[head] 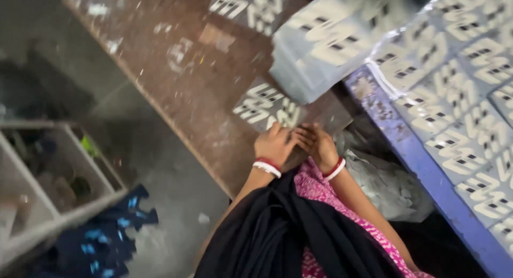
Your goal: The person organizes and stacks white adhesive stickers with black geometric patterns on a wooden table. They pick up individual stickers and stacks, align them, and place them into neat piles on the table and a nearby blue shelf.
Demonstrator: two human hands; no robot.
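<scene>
The grey printed packet (265,107) lies flat on the brown bench (181,69), just in front of both hands. The left hand (274,144) rests its fingertips on the packet's near edge, and the right hand (316,144) touches it beside the left; neither grip is clenched, both fingers pressing rather than grasping. A stack of like packets (326,37) sits just beyond, and more cover the blue-edged surface (406,150) at right. It looks like the packet is being squared or smoothed flat; lifting it would call for pinching the near edge.
</scene>
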